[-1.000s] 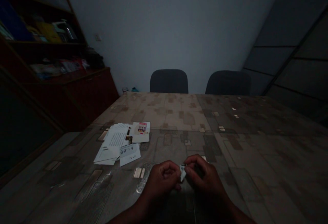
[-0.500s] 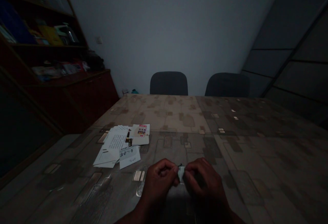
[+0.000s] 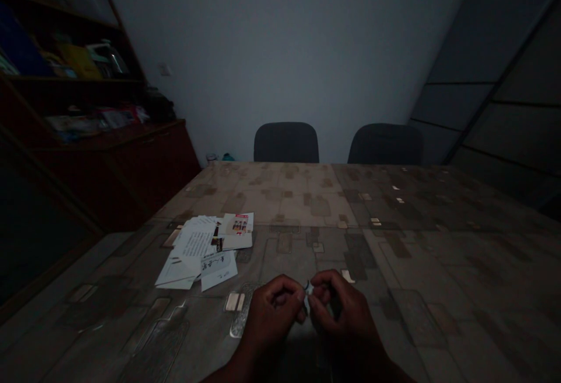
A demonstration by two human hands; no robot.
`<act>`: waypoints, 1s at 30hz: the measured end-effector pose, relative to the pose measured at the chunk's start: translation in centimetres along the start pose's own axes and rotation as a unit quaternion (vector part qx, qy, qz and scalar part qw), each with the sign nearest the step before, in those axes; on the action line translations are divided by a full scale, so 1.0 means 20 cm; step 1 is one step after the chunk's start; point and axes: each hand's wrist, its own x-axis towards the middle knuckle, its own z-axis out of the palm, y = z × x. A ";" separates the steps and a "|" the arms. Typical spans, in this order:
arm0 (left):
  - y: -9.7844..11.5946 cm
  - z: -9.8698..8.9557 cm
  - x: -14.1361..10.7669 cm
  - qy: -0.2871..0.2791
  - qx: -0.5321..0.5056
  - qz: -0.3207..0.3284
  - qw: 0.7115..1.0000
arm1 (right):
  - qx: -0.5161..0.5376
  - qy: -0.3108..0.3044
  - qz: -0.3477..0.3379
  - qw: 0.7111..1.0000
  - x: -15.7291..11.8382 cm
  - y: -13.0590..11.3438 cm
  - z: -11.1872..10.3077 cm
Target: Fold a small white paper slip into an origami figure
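My left hand and my right hand are close together above the near part of the table. Each has thumb and fingertips pinched on a small pale item between them, with a thin dark strip at its top. Most of this item is covered by the fingers, and the dim light leaves its kind unclear. To the left of my hands lies a loose pile of white papers and cards, some with print or handwriting, one with a red-edged picture.
A patterned cloth covers the table. Beyond its far edge stand two dark chairs against a pale wall. A dark red cabinet with filled shelves is at the left; grey panels stand at the right.
My right hand has moved slightly left, nearer my left hand, and its fingers have shifted on the pale item, which now shows less. The view has turned slightly.
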 end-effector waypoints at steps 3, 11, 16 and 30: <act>0.00 0.01 0.00 0.007 0.004 -0.003 1.000 | 0.005 0.005 0.001 1.000 0.00 0.01 0.00; -0.03 0.01 0.03 -0.008 -0.063 -0.018 0.998 | 0.101 0.017 0.054 0.993 0.02 -0.06 -0.01; -0.01 0.01 0.01 -0.018 -0.055 -0.024 0.998 | 0.110 0.018 0.061 0.992 0.02 -0.04 -0.01; 0.01 0.01 0.02 -0.022 -0.048 -0.066 0.996 | 0.080 0.010 -0.023 0.996 0.03 -0.04 -0.04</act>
